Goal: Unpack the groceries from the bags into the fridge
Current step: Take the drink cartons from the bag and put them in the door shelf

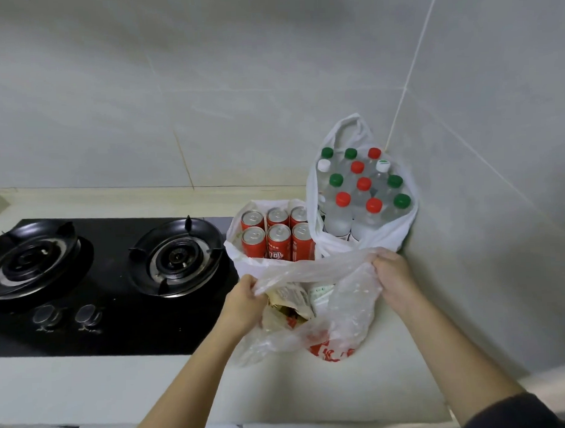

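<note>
Standing on the pale counter (361, 387), the translucent bag (348, 310) sits just at 3 o'clock of the black gas hob (110, 284), with bare counter between it and the front edge at 6 o'clock. At 12 o'clock, touching it, a white bag of red cans (277, 238); at 1 o'clock, in the wall corner, a bag of capped bottles (363, 191). The left hand (246, 303) pinches the bag's rim at 9 o'clock, the right hand (393, 274) clenches the rim at 3 o'clock, stretching the mouth open over paper packets (294, 301). Both forearms reach in from 6 o'clock.
</note>
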Motion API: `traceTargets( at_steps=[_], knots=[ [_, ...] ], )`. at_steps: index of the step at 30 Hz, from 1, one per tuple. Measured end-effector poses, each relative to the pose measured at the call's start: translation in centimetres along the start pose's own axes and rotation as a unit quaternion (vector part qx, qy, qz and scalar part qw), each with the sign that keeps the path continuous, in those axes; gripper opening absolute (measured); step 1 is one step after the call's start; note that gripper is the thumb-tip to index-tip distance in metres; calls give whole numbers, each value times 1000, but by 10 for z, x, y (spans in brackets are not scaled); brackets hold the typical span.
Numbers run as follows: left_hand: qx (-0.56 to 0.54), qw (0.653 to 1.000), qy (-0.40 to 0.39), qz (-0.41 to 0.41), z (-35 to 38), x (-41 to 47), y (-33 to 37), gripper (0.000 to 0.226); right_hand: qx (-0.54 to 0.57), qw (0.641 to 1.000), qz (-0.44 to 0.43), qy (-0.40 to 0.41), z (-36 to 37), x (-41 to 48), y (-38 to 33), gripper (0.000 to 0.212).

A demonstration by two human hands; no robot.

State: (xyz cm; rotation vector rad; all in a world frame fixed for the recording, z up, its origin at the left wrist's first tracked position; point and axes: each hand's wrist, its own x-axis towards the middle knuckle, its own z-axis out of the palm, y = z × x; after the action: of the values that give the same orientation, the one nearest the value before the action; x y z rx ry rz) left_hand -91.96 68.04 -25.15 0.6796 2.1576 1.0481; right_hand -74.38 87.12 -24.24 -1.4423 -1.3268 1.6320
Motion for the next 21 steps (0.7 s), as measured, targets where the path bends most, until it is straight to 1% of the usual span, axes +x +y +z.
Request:
traceTargets(
  at_steps=[2,5,6,7,8,9,10,11,12,13,14,15,16,17,18,19,20,21],
  knots=[
    [39,999,8,-17,-3,3,-5,8,-75,997,-27,-2,-6,0,-4,29],
    [128,991,11,-28,-13,7,-9,23,-178,982,-62,-30,-11,-7,-16,9],
    [156,987,16,-25,-17,7,-9,26,-227,970,-75,-48,-12,-9,-19,19],
    [182,983,26,-17,-22,6,-8,28,-286,952,-93,-58,-14,-11,-22,35],
    [210,977,44,0,-25,4,-7,30,-352,927,-110,-64,-14,-16,-25,46],
    [242,967,74,28,-29,1,-6,32,-423,895,-131,-56,-13,-21,-27,53],
    [276,951,119,77,-31,-1,-6,35,-492,854,-163,-36,-10,-27,-28,59],
    [302,927,166,150,-33,-4,-6,39,-550,809,-207,-7,-7,-34,-29,64],
    [314,897,196,240,-33,-6,-4,41,-575,772,-270,14,-2,-41,-31,67],
    [309,866,200,338,-34,-7,-2,39,-561,753,-344,12,3,-49,-34,65],
    [311,832,177,423,-33,-7,-1,36,-521,749,-409,-23,10,-54,-37,57],
    [329,795,138,490,-31,-5,-3,34,-493,743,-446,-80,15,-57,-38,45],
    [360,762,95,530,-29,-3,-6,31,-496,727,-453,-138,20,-59,-37,35],
    [395,740,59,542,-28,0,-10,27,-526,708,-435,-179,24,-58,-33,27],
    [423,737,37,526,-27,5,-14,25,-560,691,-412,-195,27,-54,-28,23],
    [451,754,23,477,-29,12,-20,30,-588,685,-387,-186,26,-48,-24,23],
    [492,773,5,400,-32,19,-24,47,-607,687,-365,-163,24,-41,-19,26],
    [541,781,-20,311,-35,24,-28,70,-623,691,-340,-140,20,-35,-15,33]
  ],
)
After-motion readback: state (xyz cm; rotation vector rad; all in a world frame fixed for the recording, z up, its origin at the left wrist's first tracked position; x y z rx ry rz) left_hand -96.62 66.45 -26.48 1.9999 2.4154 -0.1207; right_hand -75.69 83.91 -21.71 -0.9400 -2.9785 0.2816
